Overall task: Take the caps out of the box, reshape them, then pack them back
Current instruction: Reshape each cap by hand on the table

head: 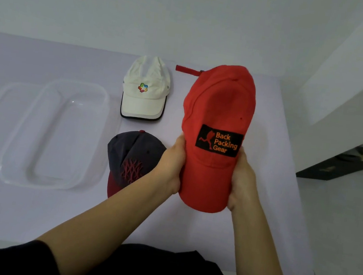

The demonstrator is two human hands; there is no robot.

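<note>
Presently: three caps out of the box, none packed back.

- Item one, red cap [220, 110]: held up by its brim, left hand [172, 162] and right hand [243, 182] curled round either edge. Reshaping judged under way.
- Item two, dark cap [131, 153]: on the table [24, 208] just left of the grip, partly behind the left forearm.
- Item three, white cap [145, 89]: beyond the grip, to its left.
- Clear box [54, 132]: well left of the grip. Outline faint; whether a lid overlaps it cannot be told.
- Fingers under the brim: hidden.
</note>
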